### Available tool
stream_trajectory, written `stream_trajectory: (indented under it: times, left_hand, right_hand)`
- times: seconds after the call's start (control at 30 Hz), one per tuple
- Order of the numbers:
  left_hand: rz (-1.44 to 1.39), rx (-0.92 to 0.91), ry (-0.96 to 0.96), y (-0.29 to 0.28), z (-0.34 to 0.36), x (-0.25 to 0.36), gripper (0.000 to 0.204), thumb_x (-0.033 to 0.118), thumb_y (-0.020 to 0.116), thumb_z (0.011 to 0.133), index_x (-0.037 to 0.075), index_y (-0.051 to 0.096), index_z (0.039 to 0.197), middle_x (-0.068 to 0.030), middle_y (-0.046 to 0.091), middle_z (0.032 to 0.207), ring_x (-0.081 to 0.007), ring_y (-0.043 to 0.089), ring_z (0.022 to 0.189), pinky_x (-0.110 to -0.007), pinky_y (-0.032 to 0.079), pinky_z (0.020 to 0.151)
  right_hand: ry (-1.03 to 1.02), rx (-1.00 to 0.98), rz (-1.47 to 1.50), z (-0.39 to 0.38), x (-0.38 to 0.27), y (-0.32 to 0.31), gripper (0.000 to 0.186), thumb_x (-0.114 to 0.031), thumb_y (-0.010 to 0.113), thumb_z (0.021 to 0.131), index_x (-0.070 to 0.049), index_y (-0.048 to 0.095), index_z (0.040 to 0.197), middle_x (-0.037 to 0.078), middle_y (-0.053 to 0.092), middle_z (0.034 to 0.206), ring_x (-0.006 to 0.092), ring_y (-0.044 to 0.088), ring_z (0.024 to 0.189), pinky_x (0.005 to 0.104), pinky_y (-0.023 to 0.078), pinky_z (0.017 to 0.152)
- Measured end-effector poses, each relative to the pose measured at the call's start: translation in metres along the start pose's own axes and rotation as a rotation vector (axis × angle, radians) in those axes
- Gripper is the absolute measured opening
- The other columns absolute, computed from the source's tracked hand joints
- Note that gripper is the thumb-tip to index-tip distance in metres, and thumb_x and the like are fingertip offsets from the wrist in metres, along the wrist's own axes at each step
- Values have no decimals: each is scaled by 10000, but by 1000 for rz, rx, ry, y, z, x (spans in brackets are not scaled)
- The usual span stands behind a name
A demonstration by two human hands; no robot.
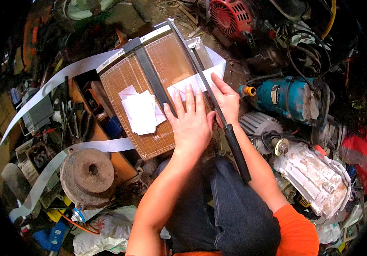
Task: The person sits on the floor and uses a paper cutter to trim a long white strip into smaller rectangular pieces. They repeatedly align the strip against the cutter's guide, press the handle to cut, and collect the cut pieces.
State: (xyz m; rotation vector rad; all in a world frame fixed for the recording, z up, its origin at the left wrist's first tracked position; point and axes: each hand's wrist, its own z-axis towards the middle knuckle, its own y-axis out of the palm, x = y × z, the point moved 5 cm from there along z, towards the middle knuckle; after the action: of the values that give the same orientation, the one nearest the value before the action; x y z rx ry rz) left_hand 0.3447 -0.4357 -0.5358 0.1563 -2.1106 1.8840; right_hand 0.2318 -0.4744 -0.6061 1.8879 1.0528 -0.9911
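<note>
1. Because the paper cutter [173, 57] slants away from the person's knees [239, 196] and I can't see what bears it, I'd make a board that doesn't rock the first need for a straight cut.
2. With its black handle [237, 152], the blade arm [205, 82] crosses over the right forearm [258, 166], so it looks raised. That forearm ought to be clear before any downward pull.
3. Left of the blade, a dark guide bar [152, 76] runs down the board. Paper squared against something straight should come out truer, I reckon.
4. Palm down, fingers slightly parted, the left hand [188, 121] lies with its tips at the paper. Flat, firm pressure suits this; its thumb sits near the blade arm and would be safer tucked in.
5. Beyond the arm, the right hand [227, 102] is beside the paper's outer end, fingers extended; I can't tell whether it pinches anything. A light touch beats a tug, which could skew the cut.
6. Across the board's right part, the white strip [196, 80] passes under the blade arm and out past the edge. It wants to lie smooth and square.
7. Loosely piled at the board's left, the cut papers [138, 110] are well placed, apart from the blade.
</note>
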Motion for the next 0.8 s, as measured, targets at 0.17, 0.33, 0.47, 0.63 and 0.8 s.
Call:
stream_trajectory:
  times: [0.17, 0.33, 0.47, 0.63, 0.8]
  left_hand:
    - [12, 12, 3, 1, -1, -3, 694, 362, 636, 901, -4, 424, 1450, -223, 306, 1567, -459, 274, 1432, -691, 230, 1084]
    - [8, 19, 8, -1, -1, -3, 693, 355, 632, 905, -26, 421, 1444, -235, 307, 1564, -463, 288, 1424, -687, 230, 1085]
    - [11, 37, 16, -1, -1, -2, 669, 348, 631, 905, -20, 440, 1431, -231, 327, 1553, -464, 301, 1417, -688, 243, 1078]
    - [33, 59, 21, 0, -1, -6, 617, 326, 621, 913, -7, 471, 1411, -227, 366, 1529, -463, 323, 1406, -694, 271, 1062]
    - [44, 68, 10, 2, 0, -4, 579, 304, 600, 929, 3, 476, 1408, -226, 385, 1516, -465, 341, 1398, -700, 273, 1062]
  right_hand:
    - [-32, -59, -54, 3, 6, -1, 390, -86, 673, 933, 42, 611, 1296, 147, 643, 1285, 148, 600, 1152, 275, 455, 1007]
    - [-30, -59, -114, 3, 4, -1, 382, -94, 672, 936, 37, 617, 1291, 136, 653, 1271, 141, 607, 1136, 272, 463, 996]
    - [-27, -52, -94, 1, 2, -1, 365, -87, 676, 932, 32, 634, 1274, 124, 669, 1244, 133, 618, 1107, 269, 476, 976]
    - [65, -259, 34, -6, -2, -6, 565, -226, 648, 968, -8, 450, 1451, 155, 510, 1428, 173, 518, 1253, 308, 398, 1062]
    - [141, -643, 238, -20, -16, -1, 1193, -622, 719, 807, -35, 32, 1585, 197, -8, 1640, 270, 135, 1491, 401, 90, 1210]
